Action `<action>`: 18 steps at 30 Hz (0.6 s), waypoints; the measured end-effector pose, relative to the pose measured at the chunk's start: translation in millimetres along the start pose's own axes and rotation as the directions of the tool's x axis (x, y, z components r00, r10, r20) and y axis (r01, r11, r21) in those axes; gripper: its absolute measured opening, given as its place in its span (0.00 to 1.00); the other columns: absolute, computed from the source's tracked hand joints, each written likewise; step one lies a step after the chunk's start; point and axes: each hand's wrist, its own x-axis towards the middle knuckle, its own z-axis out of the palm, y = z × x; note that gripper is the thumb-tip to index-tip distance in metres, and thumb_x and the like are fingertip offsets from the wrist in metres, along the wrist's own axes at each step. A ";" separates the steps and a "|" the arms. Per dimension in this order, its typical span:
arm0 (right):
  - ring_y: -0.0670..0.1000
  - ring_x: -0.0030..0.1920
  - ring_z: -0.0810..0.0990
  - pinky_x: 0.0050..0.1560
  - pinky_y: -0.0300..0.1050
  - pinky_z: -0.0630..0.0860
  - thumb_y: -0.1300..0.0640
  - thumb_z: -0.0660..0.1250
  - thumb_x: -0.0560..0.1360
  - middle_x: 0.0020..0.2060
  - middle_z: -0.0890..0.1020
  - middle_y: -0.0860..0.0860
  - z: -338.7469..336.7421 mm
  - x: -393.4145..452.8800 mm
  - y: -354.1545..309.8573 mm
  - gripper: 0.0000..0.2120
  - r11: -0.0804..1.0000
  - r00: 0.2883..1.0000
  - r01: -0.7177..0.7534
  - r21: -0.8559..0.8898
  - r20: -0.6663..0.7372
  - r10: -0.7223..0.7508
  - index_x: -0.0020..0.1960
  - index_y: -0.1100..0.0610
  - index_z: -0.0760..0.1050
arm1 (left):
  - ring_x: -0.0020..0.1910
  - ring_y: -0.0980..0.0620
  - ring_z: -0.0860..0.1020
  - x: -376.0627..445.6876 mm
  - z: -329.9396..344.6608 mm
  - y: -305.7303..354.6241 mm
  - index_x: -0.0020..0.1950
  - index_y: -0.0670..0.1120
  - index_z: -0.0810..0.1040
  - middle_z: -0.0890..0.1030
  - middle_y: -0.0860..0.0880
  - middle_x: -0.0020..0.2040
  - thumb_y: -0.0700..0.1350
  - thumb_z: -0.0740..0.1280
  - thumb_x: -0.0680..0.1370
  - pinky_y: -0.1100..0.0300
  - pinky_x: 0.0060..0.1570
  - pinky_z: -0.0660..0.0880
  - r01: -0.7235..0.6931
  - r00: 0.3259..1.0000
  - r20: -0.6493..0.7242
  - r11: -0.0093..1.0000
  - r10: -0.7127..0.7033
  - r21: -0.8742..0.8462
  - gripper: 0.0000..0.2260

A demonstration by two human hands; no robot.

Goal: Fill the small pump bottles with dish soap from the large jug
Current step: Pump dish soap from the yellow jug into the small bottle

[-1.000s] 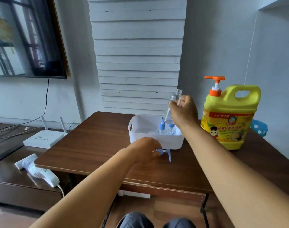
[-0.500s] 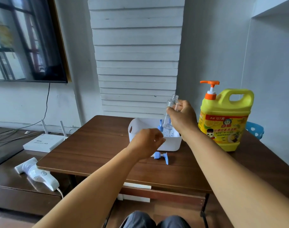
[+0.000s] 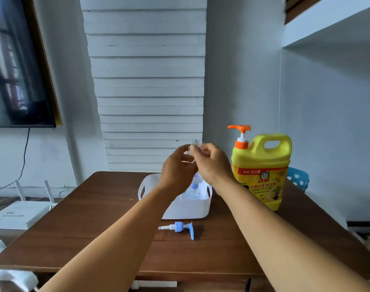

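A small clear bottle (image 3: 195,142) with its cap off is held up above the white basket (image 3: 186,209); only its open neck shows over my fingers. My right hand (image 3: 212,165) and my left hand (image 3: 176,169) both grip it. Its blue pump head (image 3: 181,227) lies on its side on the table in front of the basket. More small bottles with blue pumps (image 3: 194,189) stand inside the basket. The large yellow soap jug (image 3: 262,171) with an orange pump (image 3: 240,133) stands upright to the right of my hands.
The brown wooden table (image 3: 95,218) bears everything. A blue plastic stool (image 3: 298,180) sits behind the jug. A white router (image 3: 19,213) rests on a low cabinet at left, under a wall-mounted screen (image 3: 17,70). A white wall rises at right.
My left hand let go of the blue pump head on the table and rose to join my right hand on the clear bottle. The camera tilted up.
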 end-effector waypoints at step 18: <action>0.57 0.38 0.72 0.31 0.40 0.66 0.62 0.60 0.73 0.36 0.80 0.57 -108.9 74.6 -17.6 0.13 0.815 0.988 0.055 -0.577 -0.084 -0.126 0.34 0.60 0.79 | 0.46 0.55 0.77 58.7 54.2 25.3 0.60 0.50 0.75 0.78 0.56 0.48 0.46 0.70 0.72 0.63 0.43 0.72 -0.121 0.989 0.102 0.980 0.106 0.156 0.17</action>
